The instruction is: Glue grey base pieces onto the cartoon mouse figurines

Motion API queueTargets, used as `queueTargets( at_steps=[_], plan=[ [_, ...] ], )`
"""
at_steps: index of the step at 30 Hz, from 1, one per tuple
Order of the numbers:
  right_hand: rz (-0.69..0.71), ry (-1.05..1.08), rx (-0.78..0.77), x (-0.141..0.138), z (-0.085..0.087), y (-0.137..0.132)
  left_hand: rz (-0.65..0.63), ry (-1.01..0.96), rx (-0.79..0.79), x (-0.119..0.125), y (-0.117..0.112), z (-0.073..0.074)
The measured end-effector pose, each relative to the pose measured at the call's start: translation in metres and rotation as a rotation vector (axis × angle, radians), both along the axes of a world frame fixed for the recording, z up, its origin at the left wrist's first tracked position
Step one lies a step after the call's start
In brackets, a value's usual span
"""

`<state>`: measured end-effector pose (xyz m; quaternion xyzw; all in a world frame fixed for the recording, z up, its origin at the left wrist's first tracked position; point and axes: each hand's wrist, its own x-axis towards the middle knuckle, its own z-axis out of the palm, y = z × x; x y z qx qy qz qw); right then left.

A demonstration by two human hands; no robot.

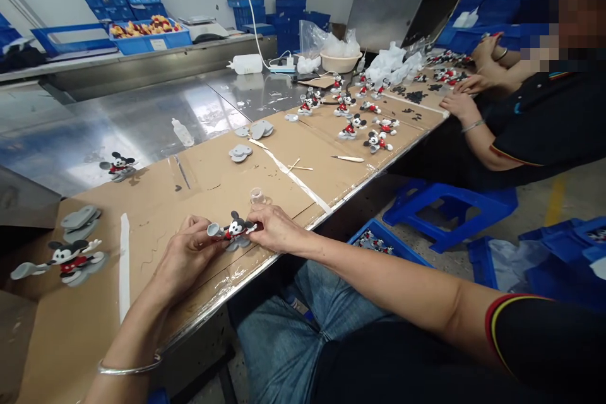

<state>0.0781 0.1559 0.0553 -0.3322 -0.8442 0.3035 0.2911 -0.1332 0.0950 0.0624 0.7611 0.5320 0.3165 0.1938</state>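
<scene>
A small black, white and red cartoon mouse figurine [237,228] with a grey base is held just above the cardboard-covered table [199,183] near its front edge. My left hand [187,251] is closed on the figurine's grey left end. From the other side, my right hand [274,227] pinches it. A small clear cup [256,195] stands just behind my right hand. Another finished figurine [71,259] lies at the left, and one more figurine [119,166] sits further back.
Loose grey bases [240,153] and thin sticks [348,158] lie mid-table. Several more figurines [353,126] crowd the right end, where another person's hands [457,104] rest. Blue crates [379,243] and a blue stool [445,205] stand on the floor; a white bottle [246,64] sits behind.
</scene>
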Motion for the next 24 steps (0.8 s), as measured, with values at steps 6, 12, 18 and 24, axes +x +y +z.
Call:
queueTargets(
  at_steps=[6,12,18,24],
  plan=[
    [0.012,-0.013,-0.005,0.001,0.001,0.001,0.045,0.028,-0.010,0.002,0.003,-0.002],
    [0.054,-0.001,-0.043,0.009,0.001,0.004,0.090,0.070,-0.032,0.005,0.000,0.001],
    [0.026,0.036,-0.040,0.010,-0.003,0.004,0.099,0.084,-0.021,0.005,0.002,-0.003],
    [0.016,0.046,0.010,0.002,-0.004,0.002,0.098,0.096,-0.006,0.005,0.001,-0.002]
  ],
)
